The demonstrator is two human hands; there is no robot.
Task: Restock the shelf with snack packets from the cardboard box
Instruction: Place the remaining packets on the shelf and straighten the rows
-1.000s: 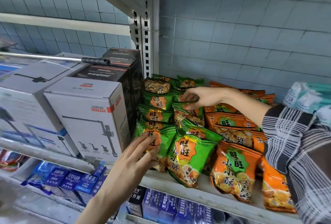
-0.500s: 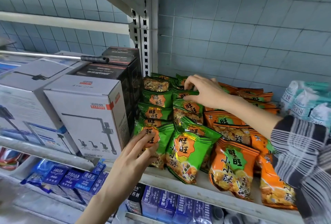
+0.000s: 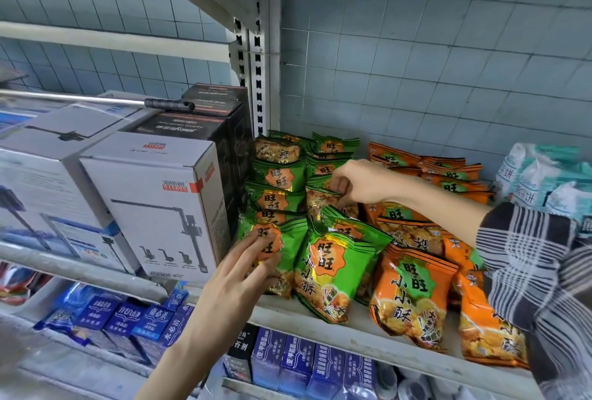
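On the left of the shelf (image 3: 358, 335) stand white product boxes (image 3: 153, 207) with black boxes (image 3: 208, 121) behind them and a metal rod (image 3: 96, 99) lying across their tops. Blue cartons (image 3: 128, 319) fill the shelf below. The left hand (image 3: 243, 274) reaches up from below; its grip is spread, the straight fingers resting flat against the front-left green packet (image 3: 293, 246), which stands just beside the white boxes. The green snack packets (image 3: 333, 268) sit in two columns running back to the tiled wall. The right hand (image 3: 358, 182) reaches across from the right in a plaid sleeve (image 3: 544, 271), its grip curled and pinching the top edge of a mid-row green packet (image 3: 320, 199) in the second column. To its right, orange snack packets (image 3: 413, 290) stand in rows touching the green ones. Pale teal packets (image 3: 544, 175) lie at the far right of the shelf.
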